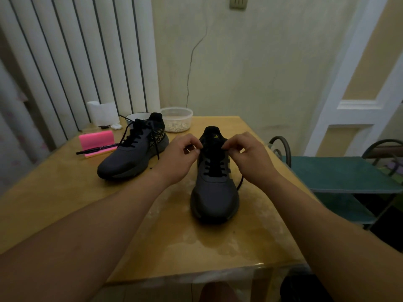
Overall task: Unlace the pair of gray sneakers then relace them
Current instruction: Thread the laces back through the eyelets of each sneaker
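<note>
Obs.: both forearms are showing bare over their whole visible length, from the lower corners of the view to the wrists, and the left hand [177, 159] and right hand [247, 156] are likewise showing bare fingers and knuckles.

Your left grip [177, 159] and right grip [246, 153] pinch the lace [240, 182] at the top of the near sneaker [214, 192]. Your curled fingers cover the upper eyelets and the lace's ends, so you cannot tell how far it is threaded there. The far sneaker [130, 158] hides most of the white bowl [136, 115] behind it. What fills the clear tub [191, 116] is too small to name, as are the small bits [116, 126] beside the white roll [102, 115]. The green seat [340, 175] and the wall plate [238, 2] are cut by the frame's edges.
</note>
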`<state>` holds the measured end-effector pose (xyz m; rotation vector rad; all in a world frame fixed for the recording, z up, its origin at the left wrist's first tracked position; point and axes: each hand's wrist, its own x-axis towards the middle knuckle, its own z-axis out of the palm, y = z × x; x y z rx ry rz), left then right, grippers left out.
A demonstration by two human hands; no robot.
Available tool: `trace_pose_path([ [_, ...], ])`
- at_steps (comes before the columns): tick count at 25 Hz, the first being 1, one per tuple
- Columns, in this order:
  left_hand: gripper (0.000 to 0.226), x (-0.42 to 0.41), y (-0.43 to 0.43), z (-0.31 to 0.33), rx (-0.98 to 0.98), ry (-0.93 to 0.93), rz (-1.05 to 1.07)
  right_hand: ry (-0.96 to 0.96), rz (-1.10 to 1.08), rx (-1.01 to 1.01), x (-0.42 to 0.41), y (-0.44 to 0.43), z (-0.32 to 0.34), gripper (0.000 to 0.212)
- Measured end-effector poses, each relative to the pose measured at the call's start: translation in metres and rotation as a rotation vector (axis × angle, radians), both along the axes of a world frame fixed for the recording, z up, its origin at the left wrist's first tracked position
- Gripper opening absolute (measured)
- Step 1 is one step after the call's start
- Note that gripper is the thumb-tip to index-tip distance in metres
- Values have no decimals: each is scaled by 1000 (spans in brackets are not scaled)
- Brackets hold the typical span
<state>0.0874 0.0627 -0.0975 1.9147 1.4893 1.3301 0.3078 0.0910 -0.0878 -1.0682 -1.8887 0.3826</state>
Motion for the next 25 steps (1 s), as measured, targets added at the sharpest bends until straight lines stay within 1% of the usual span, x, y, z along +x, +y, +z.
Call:
trace_pose_path([
  [2, 8, 0, -1, 2, -63, -77, 15, 66, 0, -100, 2, -1, 1, 32],
  [3, 11, 2, -1, 3, -95, -101, 26, 57, -9, -163, 2, 0, 0, 36],
  [4, 13, 4, 2, 4, -114, -91, 44, 12, -32, -207, 2, 3, -1, 34],
  [5, 15, 5, 4, 5, -114, -57, 66, -45, -66, -222, 2, 6, -3, 25],
  [6, 18, 5, 6, 5, -107, -26, 91, -79, -104, -217, 3, 9, -5, 13],
  [7, 22, 5, 8, 5, -95, -16, 120, -78, -136, -201, 4, 11, -6, 8],
  [10, 25, 0, 13, 2, -62, -59, 249, -11, -240, -164, 10, 15, -7, 11],
  [12, 22, 1, 15, -2, -54, -30, 318, -27, -294, -155, 11, 15, -8, 10],
  [14, 15, 4, 12, -4, -39, -10, 369, -47, -334, -98, 8, 13, -10, 8],
  [16, 20, 9, 5, -6, 21, 31, 443, -23, -372, -23, 5, 7, -9, 8],
  [17, 22, 12, 0, -8, 33, 64, 452, -11, -354, -21, 3, 3, -8, 10],
  [19, 36, 21, -7, -10, -62, 125, 336, -8, -235, -120, -5, -7, -10, 17],
  [21, 43, 30, -7, -10, -176, 151, 225, -8, -141, -255, -14, -13, -12, 24],
  [23, 41, 31, -2, -6, -202, 144, 216, 16, -137, -319, -19, -14, -9, 26],
  [25, 37, 29, 0, -2, -199, 162, 209, 3, -150, -324, -21, -13, -4, 24],
])
